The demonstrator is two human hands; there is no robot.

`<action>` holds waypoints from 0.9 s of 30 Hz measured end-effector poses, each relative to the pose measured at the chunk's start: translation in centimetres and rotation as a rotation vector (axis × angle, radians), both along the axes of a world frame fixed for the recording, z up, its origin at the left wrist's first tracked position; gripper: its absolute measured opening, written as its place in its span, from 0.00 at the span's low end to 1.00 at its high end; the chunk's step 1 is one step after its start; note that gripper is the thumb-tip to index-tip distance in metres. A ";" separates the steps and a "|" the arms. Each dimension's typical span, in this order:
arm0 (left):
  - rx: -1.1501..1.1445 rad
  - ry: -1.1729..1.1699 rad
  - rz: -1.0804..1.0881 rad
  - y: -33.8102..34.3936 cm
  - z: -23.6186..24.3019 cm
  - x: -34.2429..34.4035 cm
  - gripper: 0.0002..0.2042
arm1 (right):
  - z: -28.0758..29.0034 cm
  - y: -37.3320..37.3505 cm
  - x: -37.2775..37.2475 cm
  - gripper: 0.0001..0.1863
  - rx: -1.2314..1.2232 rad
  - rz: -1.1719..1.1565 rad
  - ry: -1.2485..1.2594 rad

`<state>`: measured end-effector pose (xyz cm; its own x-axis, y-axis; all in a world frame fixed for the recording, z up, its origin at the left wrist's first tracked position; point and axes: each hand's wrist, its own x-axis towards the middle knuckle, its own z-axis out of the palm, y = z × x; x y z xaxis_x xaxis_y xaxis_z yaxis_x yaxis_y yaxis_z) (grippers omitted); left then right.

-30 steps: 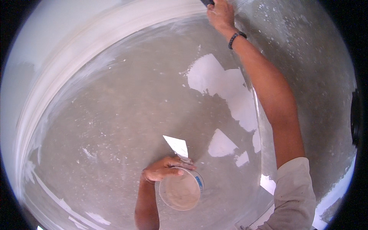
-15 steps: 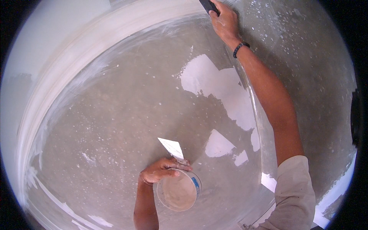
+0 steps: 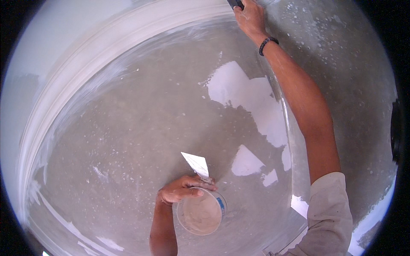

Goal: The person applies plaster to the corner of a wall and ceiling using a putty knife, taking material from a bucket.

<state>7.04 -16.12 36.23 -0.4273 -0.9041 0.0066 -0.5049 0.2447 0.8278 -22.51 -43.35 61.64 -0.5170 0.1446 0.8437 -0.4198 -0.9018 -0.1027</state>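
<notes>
Scraper (image 3: 197, 164) in left hand (image 3: 183, 188), long axis slanted, pointing up-left

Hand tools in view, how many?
2: a pale, angular, flat-bladed scraper in the left hand; a black tool in the right hand, partly cut off by the top edge. Others may be hidden.

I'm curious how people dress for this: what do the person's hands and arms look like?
The left hand and right hand wear no gloves. A dark, knobbly bracelet circles the right wrist. The greyish right sleeve ends above the elbow.
</notes>
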 end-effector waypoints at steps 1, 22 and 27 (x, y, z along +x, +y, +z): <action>0.000 -0.009 -0.009 -0.1 0.1 0.0 0.21 | 0.1 0.1 0.1 0.19 0.015 0.008 -0.016; 0.001 0.005 0.001 0.1 -0.3 0.3 0.19 | -0.5 1.7 -1.2 0.20 -0.031 0.026 0.056; -0.011 0.006 -0.037 -0.1 -0.3 0.3 0.19 | 0.2 1.9 -0.8 0.20 0.036 0.008 0.039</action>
<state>7.35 -16.26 35.89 -0.4600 -0.8877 0.0188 -0.4905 0.2717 0.8280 -23.32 -41.50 61.79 -0.4842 0.1103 0.8680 -0.4174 -0.9010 -0.1183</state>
